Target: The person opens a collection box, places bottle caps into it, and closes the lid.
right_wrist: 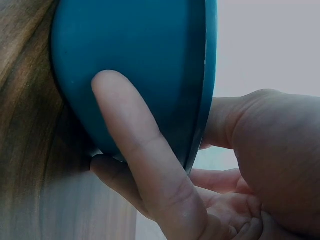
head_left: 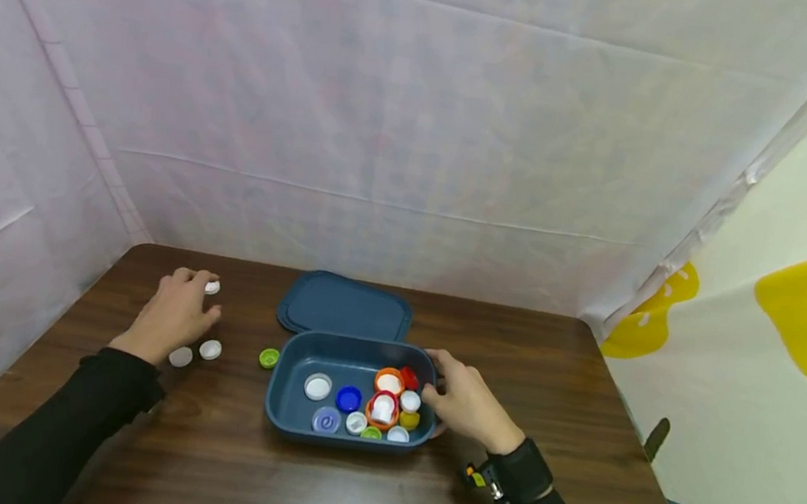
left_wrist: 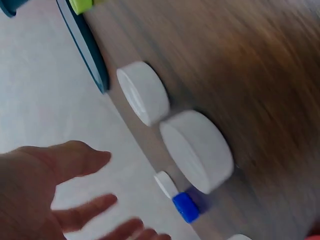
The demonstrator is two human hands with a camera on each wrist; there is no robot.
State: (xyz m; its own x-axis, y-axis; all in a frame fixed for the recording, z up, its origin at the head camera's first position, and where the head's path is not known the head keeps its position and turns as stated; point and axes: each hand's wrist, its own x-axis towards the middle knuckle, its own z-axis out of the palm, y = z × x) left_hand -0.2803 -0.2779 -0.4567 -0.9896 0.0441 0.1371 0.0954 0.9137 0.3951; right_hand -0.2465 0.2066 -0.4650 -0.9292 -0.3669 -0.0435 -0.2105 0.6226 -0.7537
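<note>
On the table's left, my left hand [head_left: 173, 312] reaches over the wood beside a small white bottle cap [head_left: 213, 287]. In the left wrist view its thumb and fingers [left_wrist: 92, 207] are spread, holding nothing. That view also shows a blue cap [left_wrist: 186, 206] touching a small white one, near two larger white caps. My right hand [head_left: 468, 403] grips the right end of a dark blue plastic container [head_left: 300, 353], thumb at the rim, fingers [right_wrist: 145, 145] against the outer wall. Inside lie several bottle caps, including a blue one [head_left: 348, 399] and a white one [head_left: 317, 387].
Behind the container lies its dark blue lid [head_left: 347, 306], flat on the brown wooden table [head_left: 512, 349]. A green cap [head_left: 269, 358] sits left of the container. Two white caps [head_left: 210, 349] lie near the left wrist. White fabric [head_left: 390, 116] hangs behind the table.
</note>
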